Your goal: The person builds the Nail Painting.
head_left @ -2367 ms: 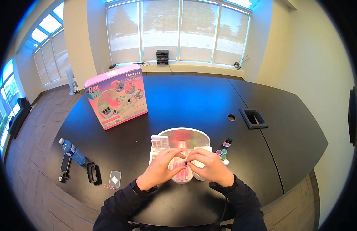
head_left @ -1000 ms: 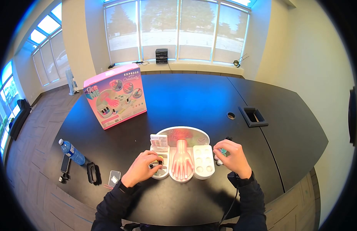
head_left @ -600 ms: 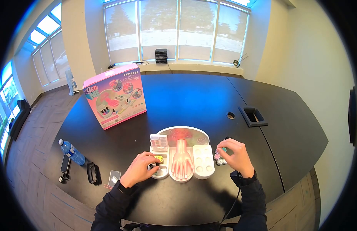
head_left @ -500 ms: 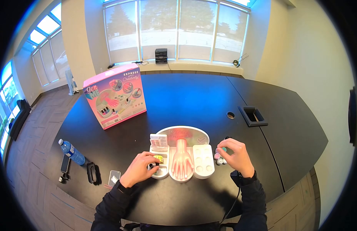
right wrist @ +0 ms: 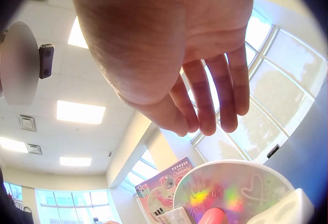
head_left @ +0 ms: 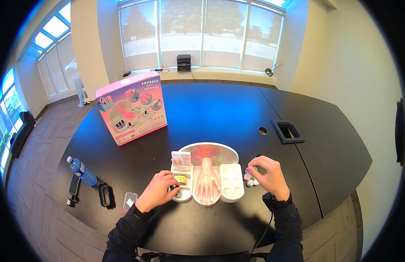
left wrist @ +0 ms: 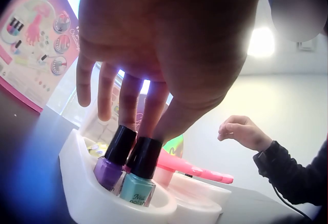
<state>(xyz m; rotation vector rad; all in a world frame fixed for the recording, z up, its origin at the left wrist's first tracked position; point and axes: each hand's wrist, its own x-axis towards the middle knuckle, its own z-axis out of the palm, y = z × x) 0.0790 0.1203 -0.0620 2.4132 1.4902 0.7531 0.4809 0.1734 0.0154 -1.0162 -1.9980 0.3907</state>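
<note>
My left hand [head_left: 158, 191] is at the front-left compartment of the white nail-set stand [head_left: 231, 195]. In the left wrist view, its thumb and fingertips pinch a black cap among the nail polish bottles, one purple [left wrist: 108, 173] and one teal [left wrist: 137, 189], which sit in the compartment; fingers partly hide a third bottle. Behind them lies a yellow patterned item [head_left: 180, 179]. A pink model hand [head_left: 206, 181] rests palm down in the middle. My right hand [head_left: 272, 179] hovers right of the stand, thumb near its loosely bent fingertips, holding nothing, beside small pots [head_left: 247, 176].
At the back left stands the pink box [head_left: 132, 109]. A water bottle [head_left: 82, 171], a black holder [head_left: 105, 195] and a small clear case [head_left: 130, 200] lie to the left. A cable hangs from my right wrist. The table has a recessed black box [head_left: 288, 133] at right.
My hands have parted from above the model hand. The left moved left to the compartment with a dark-capped bottle, then shifted slightly, showing more of the yellow item; the right moved right.
</note>
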